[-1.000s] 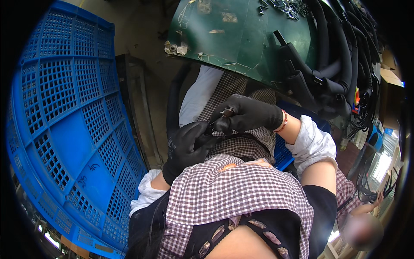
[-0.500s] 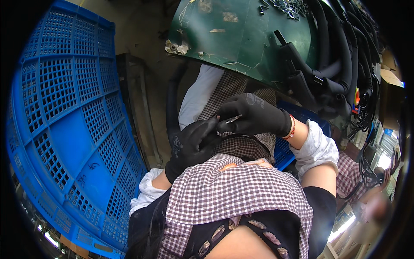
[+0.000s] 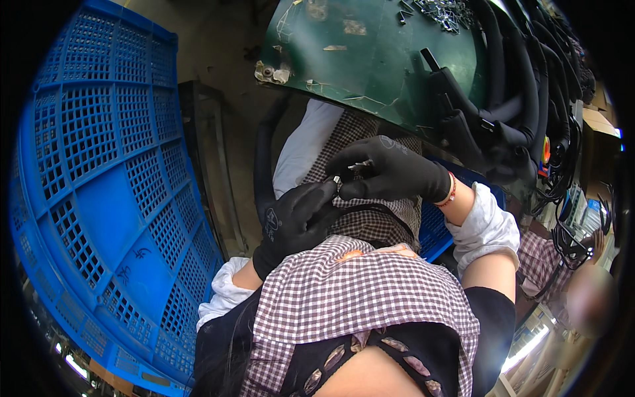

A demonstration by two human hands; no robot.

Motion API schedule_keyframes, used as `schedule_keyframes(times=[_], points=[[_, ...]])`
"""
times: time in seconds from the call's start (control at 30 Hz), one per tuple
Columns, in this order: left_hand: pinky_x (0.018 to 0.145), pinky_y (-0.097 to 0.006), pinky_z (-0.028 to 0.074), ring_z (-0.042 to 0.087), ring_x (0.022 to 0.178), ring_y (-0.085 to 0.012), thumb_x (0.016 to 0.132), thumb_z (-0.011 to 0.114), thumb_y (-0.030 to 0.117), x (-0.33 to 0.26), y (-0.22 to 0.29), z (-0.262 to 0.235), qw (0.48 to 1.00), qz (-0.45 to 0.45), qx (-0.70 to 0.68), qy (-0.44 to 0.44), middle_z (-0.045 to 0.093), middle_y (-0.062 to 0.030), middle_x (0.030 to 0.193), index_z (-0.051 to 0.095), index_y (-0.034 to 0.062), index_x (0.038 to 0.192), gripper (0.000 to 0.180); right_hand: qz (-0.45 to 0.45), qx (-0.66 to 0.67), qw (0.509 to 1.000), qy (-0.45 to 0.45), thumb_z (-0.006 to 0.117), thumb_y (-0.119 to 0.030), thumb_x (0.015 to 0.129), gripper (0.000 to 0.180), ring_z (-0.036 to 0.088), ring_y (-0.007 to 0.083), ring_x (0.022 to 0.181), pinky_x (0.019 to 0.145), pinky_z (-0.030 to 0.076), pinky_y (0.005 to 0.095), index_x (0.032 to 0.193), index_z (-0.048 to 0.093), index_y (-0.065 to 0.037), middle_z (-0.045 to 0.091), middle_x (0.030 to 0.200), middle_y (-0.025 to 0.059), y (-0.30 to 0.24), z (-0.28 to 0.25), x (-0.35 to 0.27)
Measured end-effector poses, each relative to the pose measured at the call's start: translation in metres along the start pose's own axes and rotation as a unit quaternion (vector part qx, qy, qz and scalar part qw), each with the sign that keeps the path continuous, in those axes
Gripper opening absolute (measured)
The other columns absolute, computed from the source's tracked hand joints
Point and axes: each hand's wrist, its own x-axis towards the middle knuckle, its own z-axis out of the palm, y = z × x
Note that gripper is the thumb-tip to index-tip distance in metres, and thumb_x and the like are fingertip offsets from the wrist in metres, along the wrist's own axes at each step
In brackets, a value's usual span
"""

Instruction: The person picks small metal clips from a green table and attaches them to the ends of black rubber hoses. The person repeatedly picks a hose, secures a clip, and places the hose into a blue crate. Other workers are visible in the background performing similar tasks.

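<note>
Both my hands wear black gloves and meet over my lap. My left hand is closed round a black foam tube, which rises behind it toward the floor side; the gripped part is mostly hidden. A small shiny metal clip sits at the left hand's fingertips. My right hand is curled just beside it, holding several small metal clips between thumb and fingers. Its thumb lies close to the clip at the left hand.
A large blue plastic crate stands upright on my left. Ahead is a green tabletop with a pile of metal clips. Black foam tubes heap at its right side. Another person's checked sleeve shows at right.
My right hand has opened slightly and drawn back from the left fingertips, uncovering the small metal clip there. The left hand stays nearly still.
</note>
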Motion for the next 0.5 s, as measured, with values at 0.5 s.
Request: schedule_keyframes(times=[0.5], points=[[0.074,-0.036,0.054,0.068,0.085,-0.0263,0.077,0.077,0.009,0.016,0.018,-0.01,0.981,-0.164,0.018,-0.104,0.066,-0.0179,0.106,0.056,0.0007,0.125,0.053,0.029,-0.151,0.986,-0.068,0.07,-0.008,0.081,0.026,0.068,0.0317,0.077,0.071,0.055,0.0381,0.106,0.067,0.0,0.069,0.087,0.0175,-0.025,0.0,-0.002]])
